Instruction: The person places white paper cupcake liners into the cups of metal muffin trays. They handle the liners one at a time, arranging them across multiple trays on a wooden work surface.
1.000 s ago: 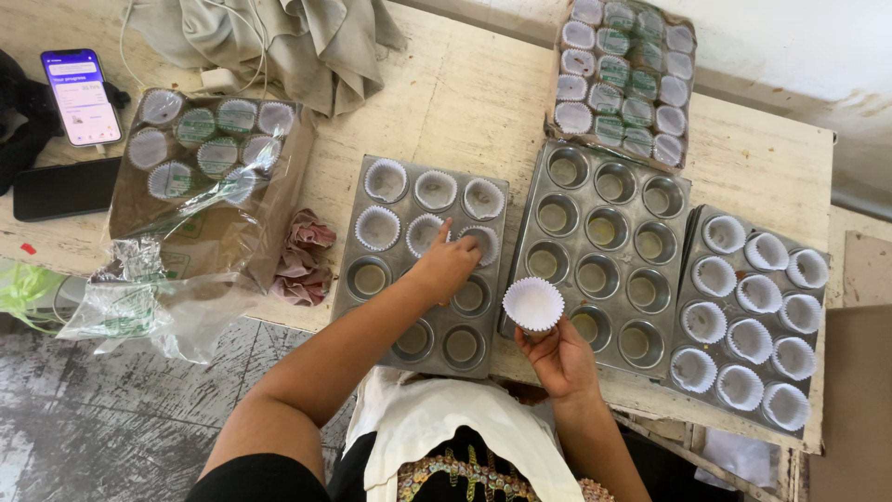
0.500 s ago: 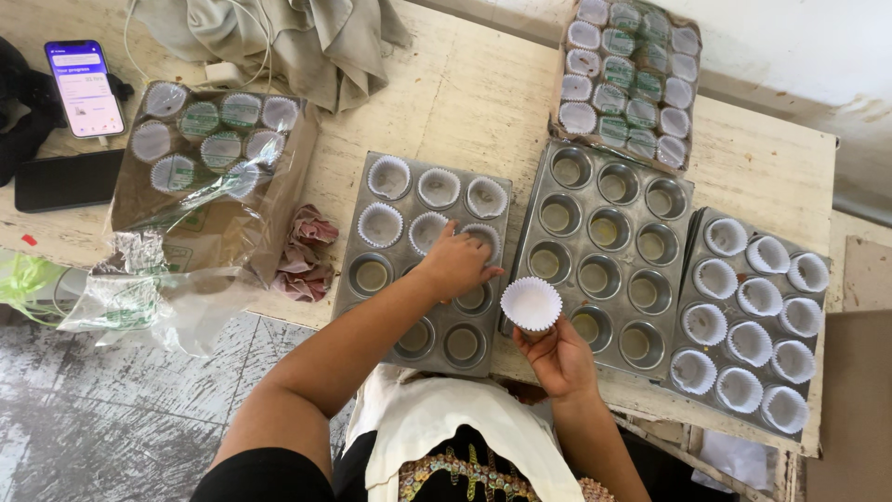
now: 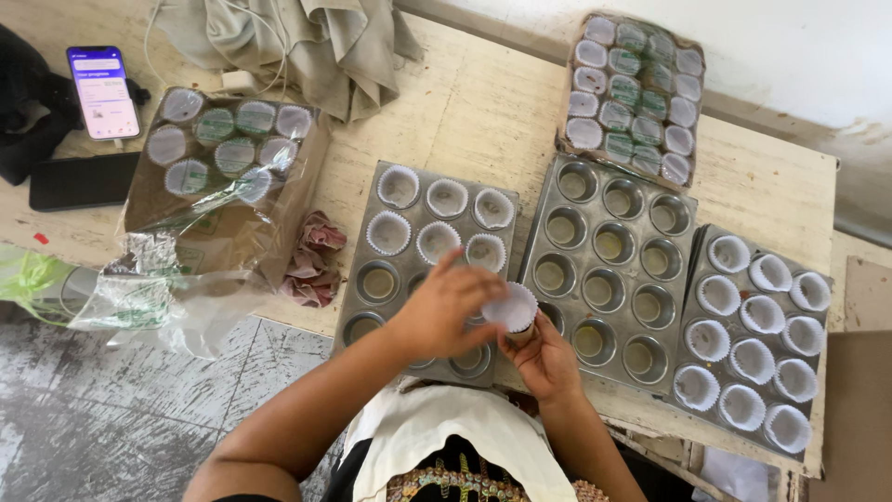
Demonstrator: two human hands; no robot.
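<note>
fingers of the left hand (image 3: pixel 444 311) were curled over the rim of a stack of white paper liners (image 3: pixel 510 307), pinching at its top edge. the right hand (image 3: pixel 544 358) gripped the same stack from below, fingers wrapped around its base. the stack was held upright just above the near edge of the left muffin tray (image 3: pixel 372 321), close to the seam with the middle muffin tray (image 3: pixel 539 237). the left tray carried six white liners in its two far rows; its nearer cups that showed were bare. the middle tray's cups were all bare metal. the right muffin tray (image 3: pixel 692 325) had a liner in every cup. all three trays lay side by side on a worn pale tabletop (image 3: pixel 465 102). farther out lay a cardboard flat of wrapped liner stacks (image 3: pixel 636 93), an opened plastic-wrapped box of the same (image 3: pixel 223 177), a crumpled pink paper (image 3: pixel 316 260), a grey cloth (image 3: pixel 307 46) and a lit phone (image 3: pixel 102 93).
</note>
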